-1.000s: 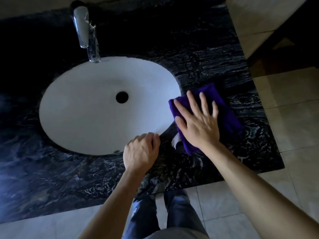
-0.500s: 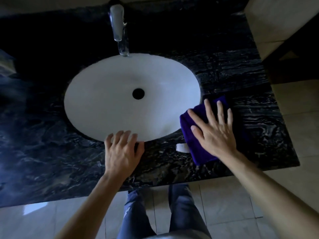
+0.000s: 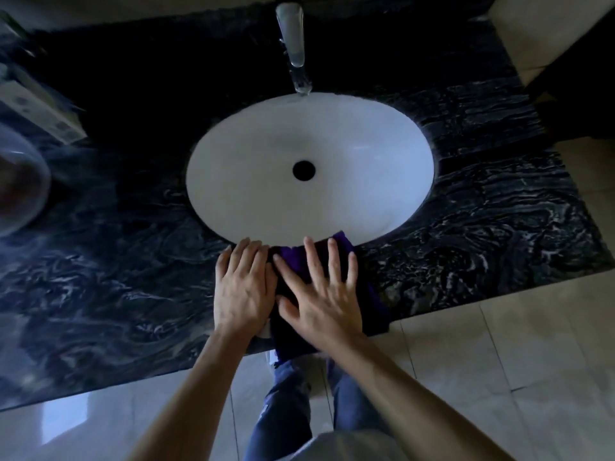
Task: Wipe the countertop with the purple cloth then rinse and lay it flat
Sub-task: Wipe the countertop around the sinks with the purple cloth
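I look straight down on a dim bathroom. A white oval sink [image 3: 309, 168], drain hole at its centre, is set into dark veined stone; a chrome faucet [image 3: 294, 44] stands at its 12 o'clock. Pale glossy floor tiles [image 3: 499, 344] with thin grout lines fill the frame from 3 to 7 o'clock and catch a light reflection near 7. A pale box [image 3: 40, 104] and a blurred rounded object [image 3: 20, 184] lie toward 9 o'clock.
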Demonstrator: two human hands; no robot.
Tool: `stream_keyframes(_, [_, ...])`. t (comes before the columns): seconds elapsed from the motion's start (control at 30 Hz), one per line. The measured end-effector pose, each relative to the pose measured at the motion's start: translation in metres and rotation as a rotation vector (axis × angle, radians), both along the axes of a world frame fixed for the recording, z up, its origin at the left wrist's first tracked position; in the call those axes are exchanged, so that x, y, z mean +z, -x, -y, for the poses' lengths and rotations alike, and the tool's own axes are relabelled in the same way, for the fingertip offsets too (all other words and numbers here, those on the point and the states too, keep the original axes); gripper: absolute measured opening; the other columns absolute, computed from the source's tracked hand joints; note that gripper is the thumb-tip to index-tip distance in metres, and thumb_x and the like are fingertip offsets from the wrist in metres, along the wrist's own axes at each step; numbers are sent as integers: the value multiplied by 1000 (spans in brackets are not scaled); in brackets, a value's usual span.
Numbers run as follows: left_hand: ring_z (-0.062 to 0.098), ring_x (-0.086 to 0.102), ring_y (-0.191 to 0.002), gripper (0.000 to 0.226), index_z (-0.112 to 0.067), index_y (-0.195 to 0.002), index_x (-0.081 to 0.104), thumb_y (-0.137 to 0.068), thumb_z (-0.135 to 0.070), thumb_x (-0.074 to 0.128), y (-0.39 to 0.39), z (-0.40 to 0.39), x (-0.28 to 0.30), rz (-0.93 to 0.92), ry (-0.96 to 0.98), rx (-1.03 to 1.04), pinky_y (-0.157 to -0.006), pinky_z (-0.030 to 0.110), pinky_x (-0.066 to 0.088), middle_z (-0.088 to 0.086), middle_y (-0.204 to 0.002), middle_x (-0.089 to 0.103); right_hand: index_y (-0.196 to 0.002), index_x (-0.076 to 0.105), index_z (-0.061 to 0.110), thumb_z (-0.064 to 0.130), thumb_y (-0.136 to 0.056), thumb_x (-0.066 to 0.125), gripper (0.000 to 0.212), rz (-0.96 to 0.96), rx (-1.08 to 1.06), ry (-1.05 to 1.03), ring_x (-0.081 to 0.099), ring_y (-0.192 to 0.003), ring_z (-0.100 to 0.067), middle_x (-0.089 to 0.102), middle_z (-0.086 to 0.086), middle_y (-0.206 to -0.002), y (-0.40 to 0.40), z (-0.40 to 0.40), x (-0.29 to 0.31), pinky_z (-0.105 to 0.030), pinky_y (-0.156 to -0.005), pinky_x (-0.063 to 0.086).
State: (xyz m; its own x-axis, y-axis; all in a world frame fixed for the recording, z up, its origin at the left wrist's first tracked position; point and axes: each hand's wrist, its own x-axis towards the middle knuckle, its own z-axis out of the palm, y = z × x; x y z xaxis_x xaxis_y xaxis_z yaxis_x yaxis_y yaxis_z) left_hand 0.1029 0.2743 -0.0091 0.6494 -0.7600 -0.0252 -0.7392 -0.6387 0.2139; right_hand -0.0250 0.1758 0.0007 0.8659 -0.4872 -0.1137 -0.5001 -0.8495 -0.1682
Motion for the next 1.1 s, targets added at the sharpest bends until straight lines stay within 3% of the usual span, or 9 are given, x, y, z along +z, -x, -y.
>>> stream_keyframes(0.07, [31, 49, -135, 43, -9, -127, 61, -99, -33, 39, 1, 0, 1, 0, 2, 5, -115, 50, 33, 11, -131, 63, -154, 30, 48, 60, -94, 46, 64, 35, 15, 22, 21, -154, -39, 27, -5, -167, 15, 19, -3, -65, -119, 17])
stream_keyframes(0.17, [29, 48, -136, 42, -11, -126, 60, -99, -37, 42, 1, 2, 4, -13, -13, 20, -117, 49, 30, 8, -130, 63, -153, 37, 44, 61, -97, 42, 59, 32, -125, 102, 28, -152, -37, 35, -5, -164, 44, 74, -10, -62, -119, 21])
stream_keyframes(0.3, [29, 48, -134, 39, -13, -125, 60, -100, -36, 42, 1, 1, 3, -1, -9, 19, -117, 48, 30, 6, -127, 63, -154, 35, 43, 61, -99, 32, 58, -85, -325, 145, 25, -152, -38, 29, -9, -166, 81, 154, -10, -62, -119, 22])
stream_keyframes(0.43, [29, 50, -129, 38, -14, -121, 61, -101, -38, 39, 2, 5, 2, 0, 5, 37, -115, 47, 29, 6, -123, 63, -155, 37, 34, 57, -96, 28, 64, -114, -491, 122, 18, -153, -42, 22, -13, -168, 69, 147, -7, -65, -119, 18])
stream_keyframes(0.53, [28, 51, -127, 38, -14, -119, 62, -102, -38, 38, 4, 6, 2, -14, 31, 55, -115, 47, 28, 6, -121, 64, -150, 46, 30, 55, -95, 35, 62, -92, -376, 125, 20, -152, -44, 27, -15, -166, 41, 88, -6, -63, -121, 17])
stream_keyframes(0.67, [27, 52, -127, 40, -13, -123, 61, -101, -35, 37, 4, 5, 2, -41, 68, 76, -115, 46, 30, 7, -123, 65, -151, 44, 30, 55, -92, 47, 64, -11, -145, 100, 22, -152, -44, 32, -17, -163, 2, 2, -5, -65, -121, 15])
stream_keyframes(0.8, [26, 51, -130, 36, -13, -121, 59, -101, -32, 37, 0, 0, 1, -35, 75, 30, -117, 44, 30, 6, -124, 65, -153, 41, 37, 55, -95, 48, 61, 20, 44, 77, 22, -154, -39, 21, -9, -169, 6, 2, -8, -61, -122, 16])
stream_keyframes(0.93, [24, 49, -132, 33, -13, -121, 59, -101, -31, 40, -1, -2, 1, -27, 70, 25, -119, 44, 28, 3, -124, 64, -152, 44, 35, 58, -99, 40, 58, 25, -130, 165, 30, -151, -39, 27, -10, -166, 52, 80, -14, -60, -120, 22])
stream_keyframes(1.1, [24, 50, -130, 33, -15, -118, 60, -102, -34, 39, 2, 2, 1, -36, 78, 64, -117, 43, 28, 3, -122, 65, -154, 40, 31, 55, -99, 29, 62, -91, -381, 168, 22, -153, -39, 27, -16, -165, 78, 140, -9, -60, -121, 21])
